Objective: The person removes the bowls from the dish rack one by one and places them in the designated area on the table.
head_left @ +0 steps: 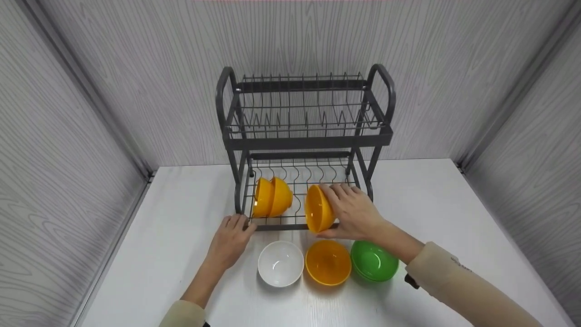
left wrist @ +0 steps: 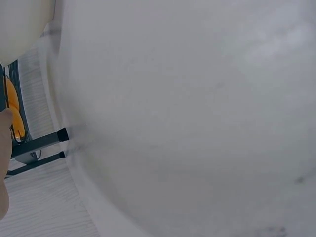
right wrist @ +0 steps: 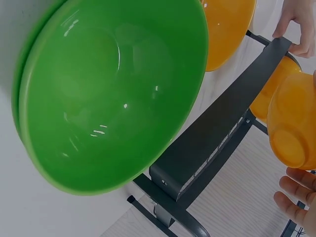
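Note:
My right hand point(head_left: 356, 211) holds an orange bowl point(head_left: 314, 209) tipped on its side, fingers at its upper edge and thumb below, over the front of the dish rack's lower tier. In the right wrist view the base of that orange bowl point(right wrist: 291, 145) shows above my fingertips point(right wrist: 291, 197). With my left hand point(head_left: 230, 238) I grip the front left corner of the dark grey dish rack point(head_left: 308, 143). To the left on the lower tier, two more orange bowls point(head_left: 272, 197) stand on edge, one nested against the other.
On the white table before the rack, a white bowl point(head_left: 280, 264), an orange bowl point(head_left: 328, 263) and stacked green bowls point(head_left: 374, 261) stand upright in a row. The rack's upper tier has wire plate slots. Wood-grain panels point(head_left: 190, 91) enclose the table at the back and sides.

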`<state>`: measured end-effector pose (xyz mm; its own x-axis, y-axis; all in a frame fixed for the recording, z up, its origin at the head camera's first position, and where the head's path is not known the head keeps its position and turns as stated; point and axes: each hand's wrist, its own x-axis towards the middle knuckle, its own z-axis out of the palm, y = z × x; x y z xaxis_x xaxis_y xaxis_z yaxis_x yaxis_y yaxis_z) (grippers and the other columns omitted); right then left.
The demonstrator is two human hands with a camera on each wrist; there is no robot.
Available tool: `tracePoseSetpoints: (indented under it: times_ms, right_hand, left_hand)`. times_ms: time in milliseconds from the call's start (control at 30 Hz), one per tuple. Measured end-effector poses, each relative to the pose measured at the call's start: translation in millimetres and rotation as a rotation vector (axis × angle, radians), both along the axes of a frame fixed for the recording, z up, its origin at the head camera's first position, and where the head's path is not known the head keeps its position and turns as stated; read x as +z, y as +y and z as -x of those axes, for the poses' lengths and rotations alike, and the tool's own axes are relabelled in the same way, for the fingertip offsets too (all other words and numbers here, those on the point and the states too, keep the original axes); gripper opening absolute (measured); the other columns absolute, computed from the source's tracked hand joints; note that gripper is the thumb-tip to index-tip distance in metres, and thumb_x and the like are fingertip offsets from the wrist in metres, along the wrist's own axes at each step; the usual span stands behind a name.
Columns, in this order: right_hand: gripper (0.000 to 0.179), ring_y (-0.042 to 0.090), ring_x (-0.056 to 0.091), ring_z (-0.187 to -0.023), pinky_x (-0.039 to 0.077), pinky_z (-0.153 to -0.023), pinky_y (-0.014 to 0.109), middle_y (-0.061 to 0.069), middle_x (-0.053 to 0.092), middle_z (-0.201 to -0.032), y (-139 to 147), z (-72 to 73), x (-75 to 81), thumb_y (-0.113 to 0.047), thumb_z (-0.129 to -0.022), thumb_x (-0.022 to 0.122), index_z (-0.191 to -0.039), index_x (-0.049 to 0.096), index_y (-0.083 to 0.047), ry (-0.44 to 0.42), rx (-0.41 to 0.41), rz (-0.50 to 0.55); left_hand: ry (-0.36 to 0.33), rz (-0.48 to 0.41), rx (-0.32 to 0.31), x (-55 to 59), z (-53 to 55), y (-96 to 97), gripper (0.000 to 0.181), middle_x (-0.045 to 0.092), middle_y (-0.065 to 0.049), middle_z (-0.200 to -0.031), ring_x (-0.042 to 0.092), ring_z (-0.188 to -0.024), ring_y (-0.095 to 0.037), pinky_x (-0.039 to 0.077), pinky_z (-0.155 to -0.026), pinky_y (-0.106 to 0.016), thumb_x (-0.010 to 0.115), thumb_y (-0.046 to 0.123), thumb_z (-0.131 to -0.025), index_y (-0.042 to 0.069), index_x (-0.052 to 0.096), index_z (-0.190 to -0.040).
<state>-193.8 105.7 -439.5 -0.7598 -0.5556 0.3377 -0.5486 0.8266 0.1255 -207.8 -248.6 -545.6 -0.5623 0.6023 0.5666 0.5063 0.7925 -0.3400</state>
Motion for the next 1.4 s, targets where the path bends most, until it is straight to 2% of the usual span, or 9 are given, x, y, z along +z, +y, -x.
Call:
tracePoseSetpoints:
  times_ms: [300, 500, 633, 767, 1100, 1400]
  right_hand:
    - [0.117, 0.032, 0.065, -0.114, 0.06, -0.099, 0.047, 0.012, 0.067, -0.128, 3.9, -6.7, -2.1, -0.085, -0.072, 0.072, -0.155, 0.04, -0.009, 0.003, 0.013, 0.042]
    - [0.118, 0.03, 0.067, -0.113, 0.062, -0.092, 0.044, 0.012, 0.068, -0.127, 5.8, -9.9, -4.2, -0.086, -0.071, 0.073, -0.154, 0.042, -0.008, 0.035, 0.024, 0.069]
    - [0.117, 0.032, 0.067, -0.114, 0.062, -0.094, 0.047, 0.013, 0.068, -0.127, 5.9, -12.4, -4.5, -0.082, -0.07, 0.076, -0.154, 0.041, -0.009, 0.011, 0.018, 0.101]
    - [0.117, 0.033, 0.067, -0.116, 0.061, -0.097, 0.048, 0.013, 0.067, -0.128, 6.6, -15.7, -2.8, -0.083, -0.071, 0.075, -0.155, 0.04, -0.01, -0.011, 0.01, 0.118]
    - [0.118, 0.033, 0.067, -0.121, 0.059, -0.103, 0.051, 0.013, 0.067, -0.133, 12.1, -22.0, -6.1, -0.085, -0.072, 0.072, -0.157, 0.039, -0.009, -0.034, 0.006, 0.125]
    - [0.118, 0.03, 0.068, -0.116, 0.06, -0.102, 0.048, 0.01, 0.068, -0.129, 12.6, -26.3, -6.7, -0.083, -0.069, 0.077, -0.154, 0.041, -0.009, 0.009, 0.046, 0.162]
  left_hand:
    - [0.009, -0.005, -0.021, -0.8, 1.1, -1.1, 0.028, 0.063, -0.012, -0.104, 0.065, -0.103, -0.029, 0.059, -0.091, -0.04, 0.079, 0.003, -0.087, 0.012, 0.064, -0.108]
    - [0.007, -0.026, -0.026, 0.1, 0.3, -1.2, 0.019, 0.063, -0.01, -0.101, 0.065, -0.101, -0.029, 0.059, -0.089, -0.04, 0.075, 0.01, -0.093, 0.009, 0.064, -0.109]
    - [0.013, -0.055, -0.026, -0.7, -1.4, -0.9, 0.027, 0.063, -0.008, -0.101, 0.064, -0.099, -0.028, 0.058, -0.088, -0.039, 0.082, 0.02, -0.091, 0.01, 0.066, -0.111]
    - [0.025, -0.076, -0.026, -0.9, -4.0, 0.6, 0.034, 0.065, -0.007, -0.104, 0.064, -0.1, -0.026, 0.058, -0.089, -0.039, 0.085, 0.022, -0.088, 0.011, 0.067, -0.114]
    - [0.016, -0.132, -0.08, 12.4, -18.2, 16.5, 0.031, 0.068, -0.005, -0.103, 0.063, -0.099, -0.024, 0.058, -0.091, -0.036, 0.085, 0.028, -0.087, 0.013, 0.07, -0.109]
    - [0.029, -0.224, -0.193, 23.2, -28.8, 36.7, 0.03, 0.068, -0.001, -0.103, 0.062, -0.101, -0.021, 0.056, -0.092, -0.035, 0.087, 0.026, -0.085, 0.015, 0.071, -0.108]
